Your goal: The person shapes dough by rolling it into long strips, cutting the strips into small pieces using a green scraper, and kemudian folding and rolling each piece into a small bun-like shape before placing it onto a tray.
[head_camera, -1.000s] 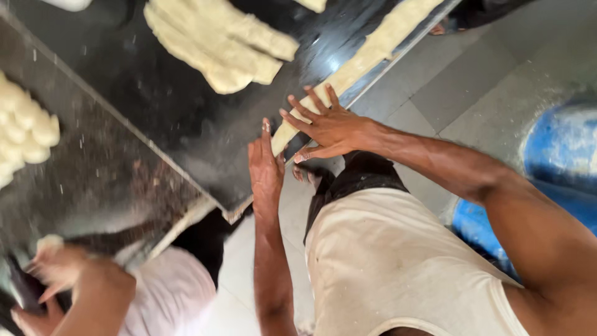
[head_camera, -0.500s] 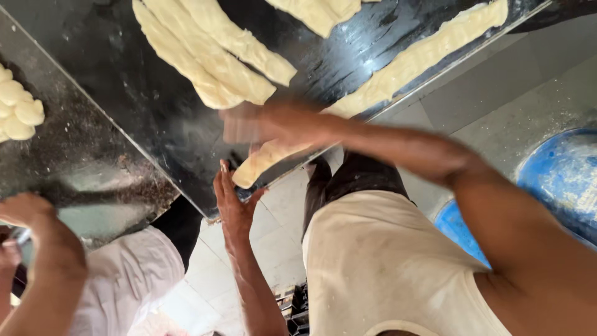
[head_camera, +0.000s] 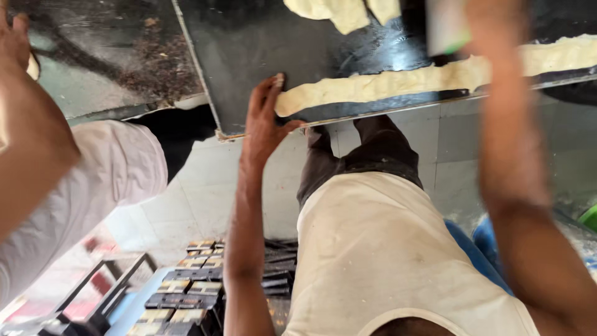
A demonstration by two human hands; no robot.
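Note:
A long roll of pale dough lies along the near edge of a black, shiny table. My left hand rests flat at the table's edge, fingers spread, fingertips touching the roll's left end. My right arm reaches up over the roll; my right hand is blurred at the top edge, next to a pale flat thing. Whether it grips that thing is unclear. More flattened dough pieces lie further back on the table.
Another person's arm and pale shirt fill the left side, beside a second, crumb-strewn table. Stacked dark trays stand on the tiled floor below. A blue container sits at lower right.
The view has tilted down and closer. My left hand rose from below the table onto the roll's left end. My right hand moved along the roll to the right and away.

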